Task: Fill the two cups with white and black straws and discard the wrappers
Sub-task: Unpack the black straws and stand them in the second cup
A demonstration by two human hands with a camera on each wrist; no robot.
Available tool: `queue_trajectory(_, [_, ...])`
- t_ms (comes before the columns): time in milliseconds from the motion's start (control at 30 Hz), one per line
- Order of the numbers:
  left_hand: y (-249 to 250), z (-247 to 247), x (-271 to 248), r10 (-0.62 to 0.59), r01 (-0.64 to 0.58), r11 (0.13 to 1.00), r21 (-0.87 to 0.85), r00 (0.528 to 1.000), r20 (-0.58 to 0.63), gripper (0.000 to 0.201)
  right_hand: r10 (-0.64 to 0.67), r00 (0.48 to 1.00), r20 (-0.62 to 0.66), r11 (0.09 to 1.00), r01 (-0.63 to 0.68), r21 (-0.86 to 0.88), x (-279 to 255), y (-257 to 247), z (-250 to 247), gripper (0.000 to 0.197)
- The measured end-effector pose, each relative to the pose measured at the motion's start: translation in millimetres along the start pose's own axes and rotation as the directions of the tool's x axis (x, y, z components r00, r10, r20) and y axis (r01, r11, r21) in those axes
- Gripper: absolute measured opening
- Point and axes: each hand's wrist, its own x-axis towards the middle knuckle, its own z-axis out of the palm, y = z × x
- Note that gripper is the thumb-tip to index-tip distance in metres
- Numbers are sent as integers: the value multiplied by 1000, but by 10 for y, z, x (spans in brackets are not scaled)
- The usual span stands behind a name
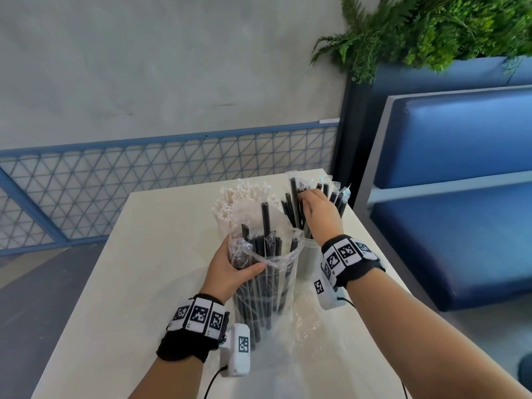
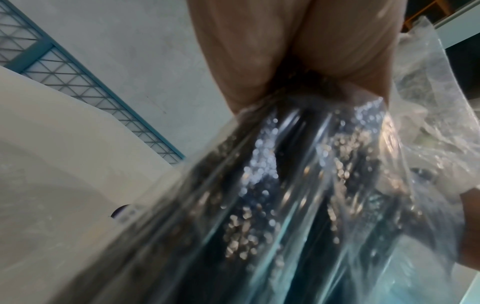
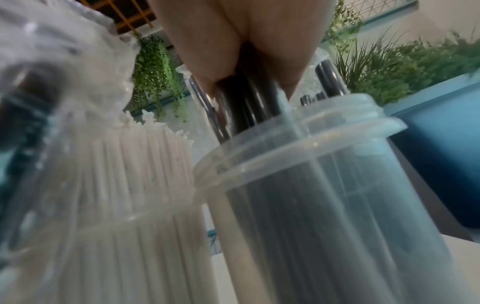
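My left hand [image 1: 230, 269] grips a clear plastic bag of black straws [image 1: 264, 283], held upright on the white table [image 1: 149, 283]; the bag [image 2: 298, 195] fills the left wrist view below my fingers. My right hand [image 1: 315, 208] holds several wrapped black straws [image 1: 295, 205] standing in the right clear cup [image 1: 309, 254]. The right wrist view shows that cup [image 3: 324, 195] with my fingers [image 3: 207, 51] round the black straws [image 3: 246, 98]. The left cup [image 3: 116, 205] is packed with white straws [image 1: 239, 203].
Crumpled clear wrapper [image 1: 305, 321] lies on the table right of the bag. A blue bench [image 1: 449, 211] stands close on the right, a planter with ferns [image 1: 431, 30] behind it. A blue mesh railing [image 1: 144, 180] runs along the wall beyond the table.
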Motion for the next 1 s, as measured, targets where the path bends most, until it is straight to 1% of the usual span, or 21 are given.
queue_trajectory(133, [-14, 0, 5, -5, 5, 1000, -4, 1000, -1, 72, -11, 996, 89, 998, 16, -58, 4, -35, 23, 30])
queue_trajectory(167, [-14, -3, 5, -6, 6, 1000, -7, 1000, -5, 73, -11, 997, 73, 997, 17, -82, -10, -63, 12, 31])
queue_trajectory(200, [-9, -7, 3, -5, 5, 1000, -15, 1000, -6, 75, -24, 1000, 1, 995, 24, -99, -44, -112, -16, 33])
queue_trajectory(233, [-5, -13, 4, -6, 5, 999, -31, 1000, -7, 75, -58, 992, -115, 994, 47, -95, -90, -176, -54, 35])
queue_trajectory(267, [3, -14, 3, -1, 1, 999, -52, 1000, -8, 73, -101, 967, -233, 994, 88, -64, -150, -250, -98, 34])
queue_trajectory(300, [15, -14, -1, 2, -3, 997, -74, 1000, -10, 69, -134, 942, -308, 990, 140, -5, -230, -322, -142, 31])
queue_trajectory(333, [20, -14, -6, 8, -9, 996, -92, 1000, -10, 66, -159, 937, -312, 981, 186, 58, -319, -390, -178, 26])
queue_trajectory(400, [28, -6, -19, 25, -27, 994, -106, 1000, -18, 66, -203, 964, -171, 968, 224, 111, -497, -478, -204, 22])
queue_trajectory(467, [2, -8, -33, 30, -33, 994, -103, 999, -31, 63, -196, 981, -3, 979, 196, 48, -624, -478, -165, 25])
queue_trajectory(500, [-15, -10, -39, 30, -33, 994, -107, 999, -37, 61, -179, 983, 46, 984, 179, 18, -675, -470, -147, 26])
queue_trajectory(533, [-21, -5, -48, 26, -30, 994, -106, 999, -40, 60, -169, 984, 54, 985, 170, -7, -716, -462, -138, 27])
queue_trajectory(567, [-25, 2, -58, 31, -35, 994, -105, 999, -39, 59, -173, 985, 22, 985, 173, -10, -757, -463, -137, 27])
queue_trajectory(600, [-27, 11, -63, 39, -43, 994, -100, 998, -40, 58, -185, 982, -42, 982, 186, 17, -799, -482, -149, 27])
queue_trajectory(667, [-10, 27, -74, 47, -51, 994, -96, 998, -37, 59, -229, 953, -200, 959, 256, 121, -890, -547, -181, 20])
queue_trajectory(700, [-1, 30, -77, 56, -59, 993, -98, 998, -29, 59, -272, 936, -223, 941, 307, 143, -929, -562, -177, 16])
queue_trajectory(767, [0, 31, -80, 73, -73, 993, -98, 997, 4, 58, -344, 924, -166, 932, 357, 55, -977, -564, -140, 17])
queue_trajectory(800, [-4, 30, -79, 76, -75, 993, -94, 997, 10, 57, -342, 929, -141, 939, 341, -32, -977, -533, -113, 19])
queue_trajectory(900, [-3, 34, -100, 62, -61, 992, -115, 998, 6, 53, -220, 969, -115, 940, 180, -289, -962, -463, -86, 23])
queue_trajectory(933, [-9, 37, -104, 63, -62, 992, -114, 998, 6, 53, -184, 978, -96, 934, 144, -327, -953, -457, -86, 26])
queue_trajectory(967, [-21, 43, -104, 65, -63, 992, -112, 998, 14, 53, -162, 985, -66, 939, 133, -317, -941, -453, -87, 30])
queue_trajectory(1000, [-27, 48, -107, 68, -66, 991, -112, 998, 16, 52, -138, 990, -21, 957, 128, -259, -923, -459, -92, 34])
